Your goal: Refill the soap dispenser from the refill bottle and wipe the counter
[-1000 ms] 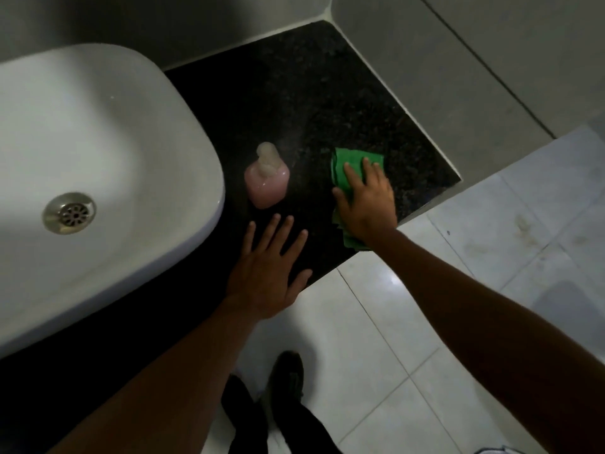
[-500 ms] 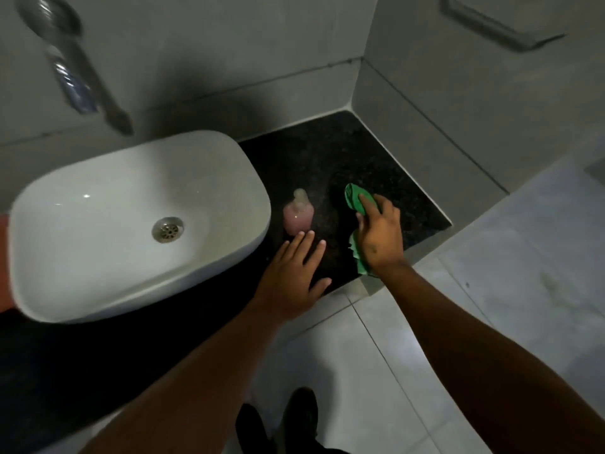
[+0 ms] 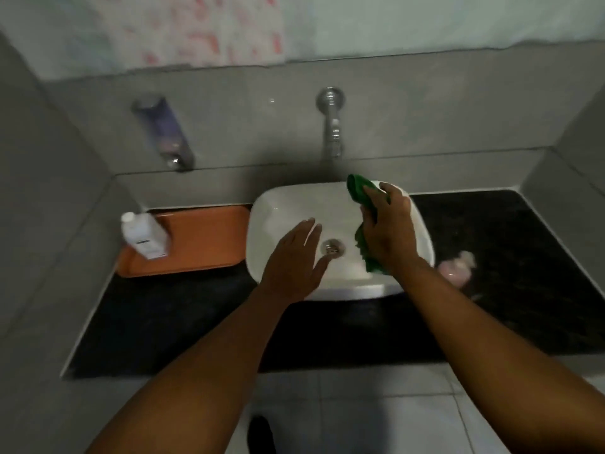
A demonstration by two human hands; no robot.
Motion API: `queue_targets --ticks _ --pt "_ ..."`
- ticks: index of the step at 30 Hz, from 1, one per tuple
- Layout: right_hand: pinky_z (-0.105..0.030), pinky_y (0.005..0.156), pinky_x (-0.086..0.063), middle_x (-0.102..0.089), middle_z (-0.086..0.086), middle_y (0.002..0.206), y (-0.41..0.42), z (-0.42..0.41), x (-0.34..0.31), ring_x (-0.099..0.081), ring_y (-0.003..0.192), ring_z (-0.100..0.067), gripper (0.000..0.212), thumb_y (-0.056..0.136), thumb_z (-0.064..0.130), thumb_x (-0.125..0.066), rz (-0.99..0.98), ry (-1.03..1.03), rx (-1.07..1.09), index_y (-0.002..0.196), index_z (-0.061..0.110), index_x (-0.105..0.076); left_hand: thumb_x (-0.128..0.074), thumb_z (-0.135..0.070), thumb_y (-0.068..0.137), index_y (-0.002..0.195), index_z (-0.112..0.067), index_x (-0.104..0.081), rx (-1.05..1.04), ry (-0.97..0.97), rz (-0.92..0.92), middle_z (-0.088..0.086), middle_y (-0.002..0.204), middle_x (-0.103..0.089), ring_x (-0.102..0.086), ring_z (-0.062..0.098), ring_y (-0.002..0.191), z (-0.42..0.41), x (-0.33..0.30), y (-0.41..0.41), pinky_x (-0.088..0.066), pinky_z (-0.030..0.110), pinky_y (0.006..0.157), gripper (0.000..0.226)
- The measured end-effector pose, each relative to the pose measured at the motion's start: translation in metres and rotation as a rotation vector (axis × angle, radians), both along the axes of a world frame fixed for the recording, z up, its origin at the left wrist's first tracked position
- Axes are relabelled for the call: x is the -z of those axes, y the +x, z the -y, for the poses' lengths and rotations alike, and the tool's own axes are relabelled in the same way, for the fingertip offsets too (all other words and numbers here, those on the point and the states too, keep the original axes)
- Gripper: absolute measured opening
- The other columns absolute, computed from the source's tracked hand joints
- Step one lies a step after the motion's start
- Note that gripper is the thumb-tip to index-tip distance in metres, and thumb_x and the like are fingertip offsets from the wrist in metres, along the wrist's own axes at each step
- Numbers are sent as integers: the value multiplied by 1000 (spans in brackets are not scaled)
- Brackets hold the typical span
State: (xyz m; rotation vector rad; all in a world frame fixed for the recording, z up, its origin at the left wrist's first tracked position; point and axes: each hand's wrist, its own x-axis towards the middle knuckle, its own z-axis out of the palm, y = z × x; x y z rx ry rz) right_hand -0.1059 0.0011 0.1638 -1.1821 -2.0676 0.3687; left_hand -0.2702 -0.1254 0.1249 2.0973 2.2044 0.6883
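Green cloth [image 3: 365, 204] in right hand [image 3: 388, 229], above basin [image 3: 281, 204].

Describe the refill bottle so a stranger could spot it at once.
Start at the white oval ceramic basin. Left of it, an orange plastic tray lies on the black speckled counter. The white rectangular plastic refill bottle stands at the tray's left end, the only white capped container there.

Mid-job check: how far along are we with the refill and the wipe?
Refill looks finished: bottle stands on the tray, pink dispenser on the counter. In hand: right hand grips the green cloth above the sink; left hand open. Left: possibly the remaining counter.
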Motion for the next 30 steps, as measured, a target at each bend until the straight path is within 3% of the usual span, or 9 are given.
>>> queue_targets --ticks 3,7,10,13,18,23,27,30 --pt "-32 105 -38 -47 -14 144 -93 22 13 -44 130 -32 40 99 23 -54 -32 -137 -90 138 13 -55 -56 -28 102 151 -4 -41 -180 -36 104 20 157 -42 -40 35 146 38 16 -82 -36 51 119 57" --pt "-38 105 -41 -43 -14 147 -208 44 27 -40 132 -33 43 99 23 -53 -23 -203 -204 141 15 -52 -50 -35 104 157 -11 -31 -351 -169 139 13 162 -35 -35 29 148 74 50 -178 -30 41 122 61" --pt "-37 105 -41 -47 -14 143 -289 51 44 -43 129 -32 44 98 24 -53 29 -235 -259 141 16 -52 -51 -34 104 155 -5 -34 -387 -257 130 20 159 -36 -38 38 145 87 76 -241 -34 45 119 61" --pt "-39 107 -38 -48 -17 141 -348 45 79 -42 126 -36 46 97 22 -53 103 -289 -291 142 14 -51 -51 -35 105 155 -5 -35 -333 -311 169 20 162 -32 -28 39 150 83 103 -286 -25 48 122 60" --pt "-46 116 -26 -42 -17 146 -383 19 149 -34 135 -40 48 96 25 -52 233 -408 -228 143 18 -50 -48 -36 106 154 -10 -38 -268 -295 262 16 161 -36 -25 36 152 57 135 -313 -22 52 124 56" --pt "-49 115 -20 -21 -17 159 -400 15 201 -22 140 -44 57 98 44 -44 441 -469 -158 150 21 -36 -38 -41 108 154 -12 -39 -291 -429 171 17 161 -35 -24 35 152 58 168 -330 -21 46 125 55" --pt "-56 117 -10 -3 -18 164 -403 31 220 -6 147 -45 70 100 53 -32 601 -470 -167 157 19 -14 -34 -39 108 148 -15 -45 -267 -419 101 14 155 -43 -31 34 148 60 173 -325 -27 45 121 48" --pt "-55 118 -7 -1 -17 165 -401 31 205 -4 148 -44 72 99 54 -32 610 -500 -183 158 18 -10 -34 -38 109 149 -14 -44 -274 -425 97 13 156 -42 -30 33 149 57 167 -325 -27 45 122 48"
